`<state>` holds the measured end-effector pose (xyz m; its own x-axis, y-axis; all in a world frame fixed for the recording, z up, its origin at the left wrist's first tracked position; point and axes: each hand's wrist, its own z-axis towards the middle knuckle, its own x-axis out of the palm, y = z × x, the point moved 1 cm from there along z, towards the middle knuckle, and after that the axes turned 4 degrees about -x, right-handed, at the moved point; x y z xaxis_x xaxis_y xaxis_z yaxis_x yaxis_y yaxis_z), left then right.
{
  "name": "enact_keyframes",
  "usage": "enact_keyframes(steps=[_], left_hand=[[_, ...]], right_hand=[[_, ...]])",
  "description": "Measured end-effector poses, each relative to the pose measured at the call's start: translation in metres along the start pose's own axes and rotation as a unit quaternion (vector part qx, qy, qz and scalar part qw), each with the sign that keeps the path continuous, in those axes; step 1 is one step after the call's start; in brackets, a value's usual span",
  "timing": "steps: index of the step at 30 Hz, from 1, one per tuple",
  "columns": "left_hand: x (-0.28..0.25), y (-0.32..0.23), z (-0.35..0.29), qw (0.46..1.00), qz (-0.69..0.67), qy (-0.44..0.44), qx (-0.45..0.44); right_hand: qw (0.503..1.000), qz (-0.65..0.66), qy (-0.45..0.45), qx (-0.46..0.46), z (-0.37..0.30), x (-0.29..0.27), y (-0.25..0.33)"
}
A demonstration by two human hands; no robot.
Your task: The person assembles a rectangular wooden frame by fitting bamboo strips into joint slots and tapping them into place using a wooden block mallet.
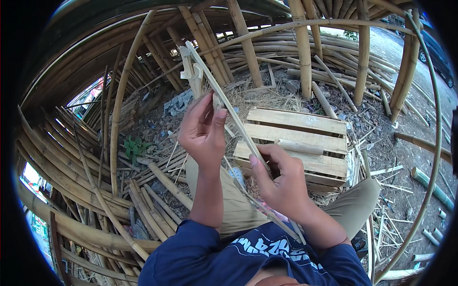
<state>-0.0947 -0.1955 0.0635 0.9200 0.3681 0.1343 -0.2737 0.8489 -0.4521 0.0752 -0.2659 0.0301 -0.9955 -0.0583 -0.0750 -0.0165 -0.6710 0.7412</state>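
A long, pale bamboo strip (234, 114) slants before me, its far end up and to the left. My left hand (205, 131) is closed around its upper part, thumb against the edge and fingers bent. Beside the strip's far end is a pale, notched and curled wooden piece (192, 71). It runs down behind my left fingers, and whether it joins the strip I cannot tell. Lower down, my right hand (281, 178) pinches the same strip between thumb and fingers. Thin split lengths (274, 217) hang below toward my lap.
A slatted wooden crate (296, 128) stands just ahead, with a short bamboo piece (299, 147) on top. Upright bamboo poles (303, 57) and stacked poles (281, 43) lie beyond. More bamboo lengths (148, 205) are at my left. Shavings and offcuts (386, 214) litter the ground.
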Motion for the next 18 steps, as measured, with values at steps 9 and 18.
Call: enact_keyframes(steps=[9, 18], left_hand=[[-0.011, 0.015, 0.006, 0.975, 0.184, 0.101, 0.073], [-0.001, 0.023, 0.008, 0.969, 0.196, 0.124, 0.09]], right_hand=[[0.999, 0.011, -0.018, 0.028, -0.002, -0.008, -0.02], [0.999, -0.023, -0.009, 0.043, -0.002, -0.015, -0.02]])
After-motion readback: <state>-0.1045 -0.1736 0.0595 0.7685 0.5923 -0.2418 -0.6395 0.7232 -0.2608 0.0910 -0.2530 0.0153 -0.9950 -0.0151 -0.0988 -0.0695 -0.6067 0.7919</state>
